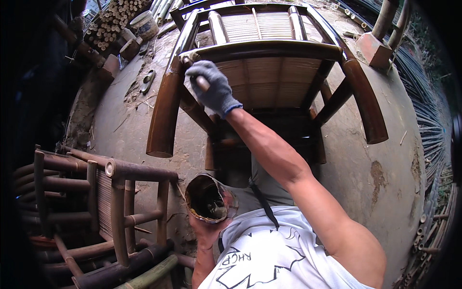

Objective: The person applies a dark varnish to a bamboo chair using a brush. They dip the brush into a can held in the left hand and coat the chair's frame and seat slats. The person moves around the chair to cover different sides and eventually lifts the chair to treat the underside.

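I see my right hand (211, 89), in a grey knit glove with a blue cuff, clenched around the pale handle of a brush (199, 82) and pressed against the front rail of a dark brown bamboo chair (269, 50) that stands on the packed earth floor (385, 164). The brush head touches the left end of that rail, where it meets the thick curved armrest. My left hand (204, 231) is low, near my chest, grasping a stained round tin can (209, 198) from below, its dark open mouth tilted toward me. To my left stands a second bamboo chair frame (115, 202), well apart from the first. A pile of cut bamboo poles (113, 21) lies at the top left beside a pale bucket (144, 24).
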A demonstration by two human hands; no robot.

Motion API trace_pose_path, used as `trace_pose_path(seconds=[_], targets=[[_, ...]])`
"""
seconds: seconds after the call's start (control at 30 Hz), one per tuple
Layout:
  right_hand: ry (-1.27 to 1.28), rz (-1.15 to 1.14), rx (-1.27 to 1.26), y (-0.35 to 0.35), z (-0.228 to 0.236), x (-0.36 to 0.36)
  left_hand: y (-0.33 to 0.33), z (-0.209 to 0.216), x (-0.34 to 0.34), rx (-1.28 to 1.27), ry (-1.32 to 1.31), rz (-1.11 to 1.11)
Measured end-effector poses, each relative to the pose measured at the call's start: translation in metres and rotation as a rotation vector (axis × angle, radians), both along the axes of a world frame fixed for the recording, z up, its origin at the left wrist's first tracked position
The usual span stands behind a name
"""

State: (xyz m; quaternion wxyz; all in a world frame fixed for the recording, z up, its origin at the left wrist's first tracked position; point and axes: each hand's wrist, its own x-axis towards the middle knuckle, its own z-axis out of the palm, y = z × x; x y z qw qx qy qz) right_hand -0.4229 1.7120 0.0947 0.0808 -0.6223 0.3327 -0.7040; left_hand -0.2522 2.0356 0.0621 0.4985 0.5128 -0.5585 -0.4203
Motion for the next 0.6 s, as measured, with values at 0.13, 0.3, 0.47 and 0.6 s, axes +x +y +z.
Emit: trace_pose_path(seconds=[0.13, 0.3, 0.47, 0.6], targets=[[-0.221, -0.230, 0.083, 0.015, 0.007, -0.056, 0.009, 0.004, 0.013, 0.005, -0.089, 0.041], [0.011, -0.915, 0.011, 0.080, 0.012, -0.191, 0.002, 0.031, -0.001, 0.072, -0.138, 0.008], [0.168, -0.865, 0.155, 0.132, 0.074, -0.200, -0.020, 0.096, -0.033, 0.151, -0.038, -0.008], [0.369, -0.473, 0.395, 0.161, 0.188, -0.193, -0.044, 0.178, -0.090, 0.173, 0.099, 0.017]])
